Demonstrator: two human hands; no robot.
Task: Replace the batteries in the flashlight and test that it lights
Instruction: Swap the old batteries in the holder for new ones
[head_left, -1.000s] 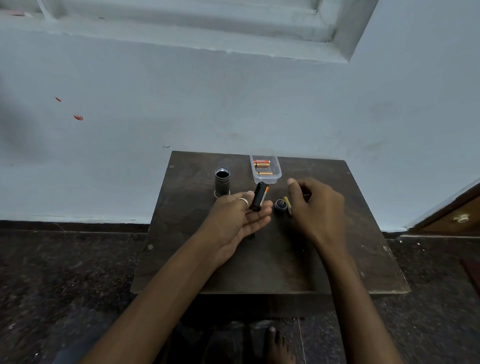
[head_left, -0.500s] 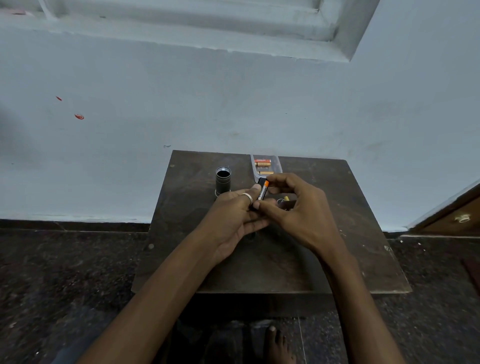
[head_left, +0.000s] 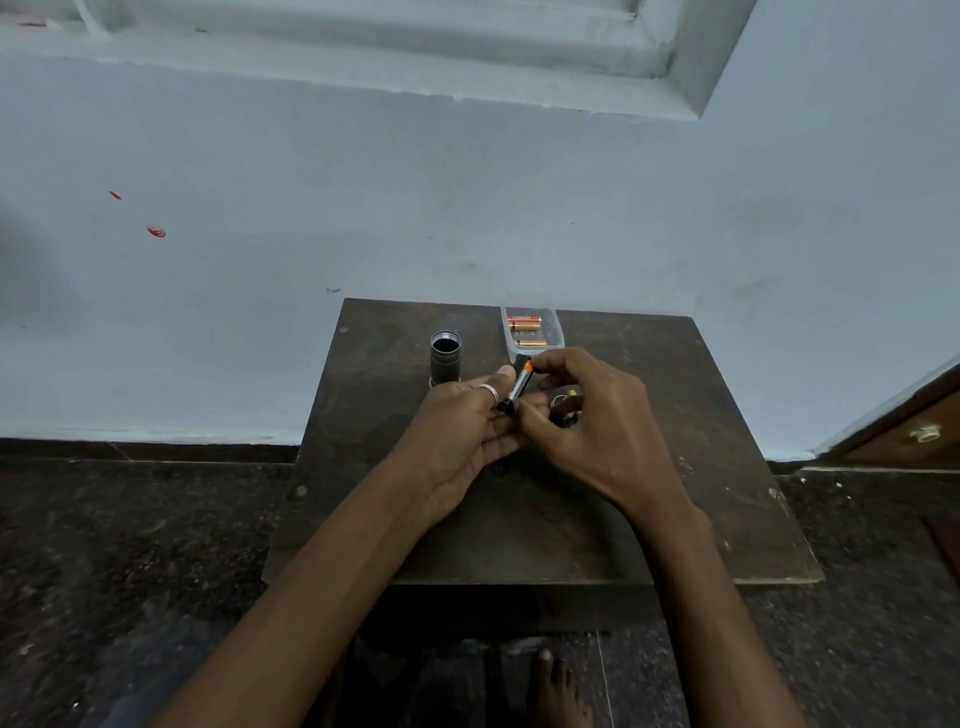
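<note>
A black battery holder (head_left: 505, 407) lies in the fingers of my left hand (head_left: 460, 434), above the middle of the dark wooden table (head_left: 691, 415). A black-and-orange battery (head_left: 521, 381) rests along the holder. My right hand (head_left: 597, 431) pinches this battery, forefinger on its orange top end and thumb near its lower end. The black flashlight body (head_left: 445, 358) stands upright and open-topped to the left. The tail cap (head_left: 563, 402) lies on the table, partly hidden behind my right hand.
A clear plastic box (head_left: 557, 332) with loose orange and gold batteries (head_left: 524, 323) sits at the table's far edge, just beyond my fingers. A pale wall rises right behind the table. Dark stone floor surrounds it, and a bare foot (head_left: 558, 691) shows below the near edge.
My right hand left the table beside the tail cap and came left onto the battery in the holder. My left hand closed a little and stayed put.
</note>
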